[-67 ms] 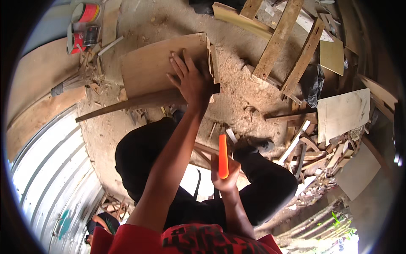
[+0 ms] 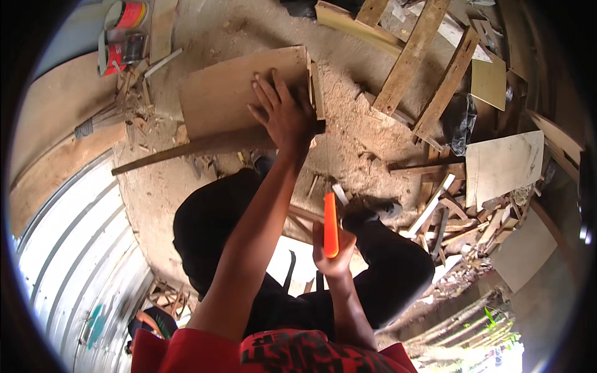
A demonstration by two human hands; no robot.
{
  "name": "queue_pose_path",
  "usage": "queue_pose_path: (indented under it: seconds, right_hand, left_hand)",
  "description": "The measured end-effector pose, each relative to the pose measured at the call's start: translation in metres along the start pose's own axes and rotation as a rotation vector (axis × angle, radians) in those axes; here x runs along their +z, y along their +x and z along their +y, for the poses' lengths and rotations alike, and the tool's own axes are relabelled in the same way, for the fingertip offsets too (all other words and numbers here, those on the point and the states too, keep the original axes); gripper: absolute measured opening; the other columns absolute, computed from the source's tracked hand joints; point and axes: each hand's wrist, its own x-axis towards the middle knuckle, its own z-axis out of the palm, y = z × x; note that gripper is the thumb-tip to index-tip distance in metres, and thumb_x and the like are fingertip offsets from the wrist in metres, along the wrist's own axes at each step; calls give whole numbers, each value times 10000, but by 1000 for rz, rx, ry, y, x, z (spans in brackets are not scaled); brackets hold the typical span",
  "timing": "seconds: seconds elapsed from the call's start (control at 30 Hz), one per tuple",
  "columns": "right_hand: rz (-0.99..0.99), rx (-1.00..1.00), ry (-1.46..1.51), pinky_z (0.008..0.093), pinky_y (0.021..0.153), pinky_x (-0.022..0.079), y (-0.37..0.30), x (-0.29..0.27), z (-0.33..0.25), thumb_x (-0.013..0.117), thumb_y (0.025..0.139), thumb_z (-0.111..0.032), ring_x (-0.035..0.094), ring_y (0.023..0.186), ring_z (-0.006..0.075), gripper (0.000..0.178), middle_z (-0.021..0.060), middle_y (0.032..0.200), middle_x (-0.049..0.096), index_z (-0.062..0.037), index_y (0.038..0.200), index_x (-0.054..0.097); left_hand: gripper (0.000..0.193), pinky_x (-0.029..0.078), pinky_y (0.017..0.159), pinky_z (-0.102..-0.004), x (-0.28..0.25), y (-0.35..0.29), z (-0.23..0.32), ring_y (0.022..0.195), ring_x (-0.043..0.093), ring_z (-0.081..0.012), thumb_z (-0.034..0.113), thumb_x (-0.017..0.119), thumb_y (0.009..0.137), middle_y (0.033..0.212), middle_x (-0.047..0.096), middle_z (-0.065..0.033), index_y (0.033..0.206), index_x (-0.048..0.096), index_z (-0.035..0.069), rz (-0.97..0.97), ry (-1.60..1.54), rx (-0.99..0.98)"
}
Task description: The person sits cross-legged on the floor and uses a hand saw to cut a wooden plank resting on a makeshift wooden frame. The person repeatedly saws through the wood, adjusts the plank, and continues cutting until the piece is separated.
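Observation:
My left hand (image 2: 288, 121) lies with fingers spread on a brown wooden panel (image 2: 217, 93), whose right end shows a box-like edge. A long dark wooden strip (image 2: 186, 148) runs along the panel's near side and passes under my left hand; its short end sticks out on the right. My right hand (image 2: 339, 264) is wrapped round the orange handle (image 2: 331, 227) of a handsaw. The handsaw's blade is seen edge-on, so it is barely visible, and it points toward the strip's right end. Whether it touches the wood I cannot tell.
Sawdust (image 2: 360, 130) covers the floor right of the panel. Slatted planks (image 2: 410, 59) stand at the far right, above a heap of wood offcuts (image 2: 460, 224). Red cans (image 2: 127, 15) stand at the far left. Another person (image 2: 152, 322) is at the lower left, beside corrugated metal sheeting (image 2: 74, 248).
The right hand and the orange saw handle have shifted slightly forward. The left hand stays on the panel; the whole view has moved a little.

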Motion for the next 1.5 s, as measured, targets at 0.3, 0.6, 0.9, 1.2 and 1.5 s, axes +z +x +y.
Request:
queue_pose_path:
  seconds: [0.3, 0.6, 0.9, 1.2, 1.5]
  right_hand:
    - [-117, 248, -198, 321, 675, 559, -18, -38, -88, 612, 929, -30, 706, 683, 169, 228, 169, 723, 687, 97, 1103, 686]
    - [-60, 289, -199, 342, 490, 503, 10, -33, -125, 699, 862, -61, 676, 513, 253, 114, 146, 576, 614, 38, 807, 685]
    - [17, 352, -179, 339, 431, 391, 35, -14, -123, 650, 892, -38, 531, 422, 207, 204, 118, 526, 527, 4, 700, 594]
    - [-3, 418, -91, 330, 477, 456, 74, -13, -110, 665, 906, -83, 588, 492, 186, 183, 89, 548, 554, 7, 753, 621]
    - [-20, 489, -102, 330, 515, 431, 72, -11, -123, 650, 890, -25, 549, 542, 143, 154, 101, 595, 562, 19, 753, 594]
  left_hand:
    - [707, 32, 1199, -642, 1, 19, 14, 1547, 74, -379, 410, 426, 1012, 1662, 86, -232, 1599, 194, 91, -101, 45, -41]
    - [733, -16, 1212, -607, -5, 19, 14, 1556, 20, -363, 423, 420, 1010, 1670, 21, -226, 1608, 142, 102, -205, 92, -90]
    - [733, 3, 1210, -613, -1, 23, 16, 1551, 7, -384, 449, 369, 1023, 1662, 2, -248, 1606, 105, 91, -223, 116, -51]
    - [743, -18, 1211, -612, -7, 17, 14, 1552, -9, -388, 438, 371, 1014, 1662, -2, -250, 1609, 93, 90, -259, 104, -48]
    - [759, -48, 1210, -612, -9, 21, 14, 1552, 1, -388, 425, 397, 1012, 1666, 10, -245, 1613, 73, 93, -246, 57, -55]
